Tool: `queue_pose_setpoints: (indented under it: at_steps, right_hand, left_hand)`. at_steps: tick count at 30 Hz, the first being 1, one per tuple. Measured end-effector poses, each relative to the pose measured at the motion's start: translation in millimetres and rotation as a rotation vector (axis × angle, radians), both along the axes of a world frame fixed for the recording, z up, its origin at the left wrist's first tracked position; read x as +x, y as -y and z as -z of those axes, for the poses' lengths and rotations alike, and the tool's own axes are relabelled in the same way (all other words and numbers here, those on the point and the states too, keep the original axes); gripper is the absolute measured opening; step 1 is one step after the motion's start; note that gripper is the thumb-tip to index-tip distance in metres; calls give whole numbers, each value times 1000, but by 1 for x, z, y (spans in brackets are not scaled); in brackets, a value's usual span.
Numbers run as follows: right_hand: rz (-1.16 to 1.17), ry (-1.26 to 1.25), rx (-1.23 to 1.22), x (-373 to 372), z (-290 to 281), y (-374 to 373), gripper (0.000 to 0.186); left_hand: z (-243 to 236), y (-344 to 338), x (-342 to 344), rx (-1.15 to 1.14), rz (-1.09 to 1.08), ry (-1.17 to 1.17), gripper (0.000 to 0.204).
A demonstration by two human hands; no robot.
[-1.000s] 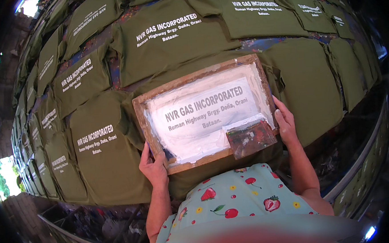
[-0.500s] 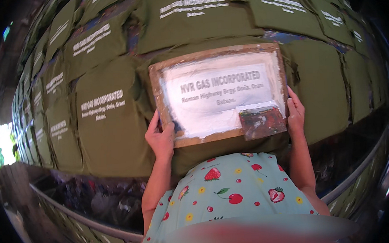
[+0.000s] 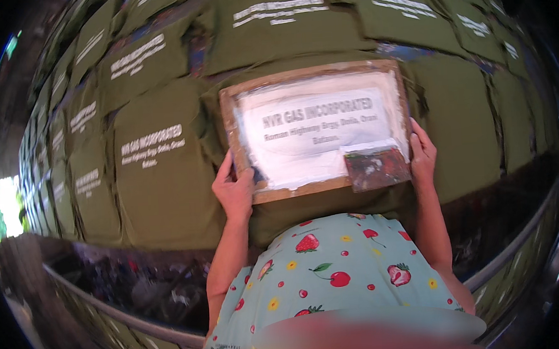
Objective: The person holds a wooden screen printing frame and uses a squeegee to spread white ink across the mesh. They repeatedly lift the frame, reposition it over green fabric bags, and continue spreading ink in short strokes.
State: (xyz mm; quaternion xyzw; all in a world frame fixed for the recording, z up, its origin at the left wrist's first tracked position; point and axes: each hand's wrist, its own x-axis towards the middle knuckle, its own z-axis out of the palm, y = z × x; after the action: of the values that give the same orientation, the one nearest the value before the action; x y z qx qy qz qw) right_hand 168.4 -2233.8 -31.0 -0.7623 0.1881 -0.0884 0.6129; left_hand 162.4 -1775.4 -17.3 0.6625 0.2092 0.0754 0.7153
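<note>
Between my two hands is a wooden-framed printing screen (image 3: pixel 301 192), its pale mesh smeared with white ink around grey lettering. My left hand (image 3: pixel 234 189) grips the frame's left side near the lower corner, thumb on top. On the opposite edge, my right hand (image 3: pixel 423 154) has its fingers closed around the wood. A dark, paint-stained squeegee (image 3: pixel 376 170), with white ink along its upper edge, lies on the screen's lower right corner. Under the screen spreads an olive-green shirt (image 3: pixel 320 206), mostly covered; whether the frame touches it I cannot tell.
Olive shirts with white print, such as one at left (image 3: pixel 160 207), lie in rows across the board. An olive shirt (image 3: pixel 459 131) at right shows no print. Below the board's near edge are a metal rail (image 3: pixel 125 315) and dark clutter (image 3: pixel 149 288).
The screen and both hands appear slightly higher in the picture, and the nearby shirts have shifted similarly. My grip on the frame and the squeegee's place on it look the same.
</note>
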Motion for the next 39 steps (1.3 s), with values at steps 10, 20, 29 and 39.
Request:
queue_pose_setpoints:
  at_steps: [10,20,29,39]
  right_hand:
    - [99,80,117,-19,-16,28,36]
    - [149,101,120,-61,-21,38,32]
    - [-489,345,-688,-48,-102,-8,37]
    - [-812,456,-1050,19,-161,-88,46]
  left_hand:
    - [-3,-1,5,50,49,-14,68]
    - [-15,5,9,79,86,-35,69]
    - [-6,-2,12,16,5,-20,70]
    - [-5,1,17,-108,16,-9,71]
